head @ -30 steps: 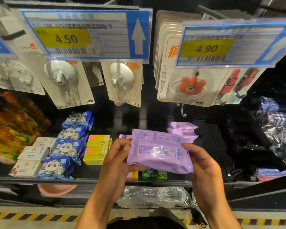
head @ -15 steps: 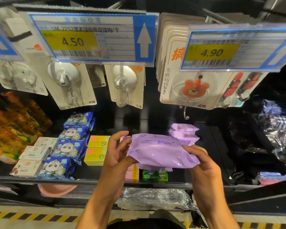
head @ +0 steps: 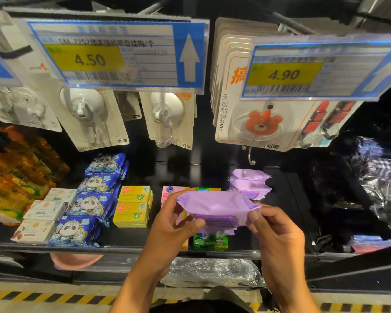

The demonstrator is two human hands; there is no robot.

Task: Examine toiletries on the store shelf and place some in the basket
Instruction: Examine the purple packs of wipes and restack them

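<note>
A purple soft pack of wipes (head: 215, 205) is held level in front of the black shelf (head: 145, 247). My left hand (head: 174, 224) grips its left end, thumb under the pack. My right hand (head: 278, 231) pinches its right end. The pack's darker lid side faces down toward me. Two more purple packs (head: 250, 181) lie stacked on the shelf behind it. No basket is in view.
Blue panda packs (head: 93, 199), yellow soap boxes (head: 132, 206), white boxes (head: 43, 213), a pink box (head: 169, 192) and a green pack (head: 210, 242) lie on the shelf. Hook cards (head: 167, 118) and price tags (head: 120, 55) hang above. Orange bottles (head: 14, 172) stand left; dark bagged goods (head: 379, 177) right.
Both hands have turned the purple pack over, from its printed back facing me to its edge and lid side facing down. The hands stayed in place at the shelf front.
</note>
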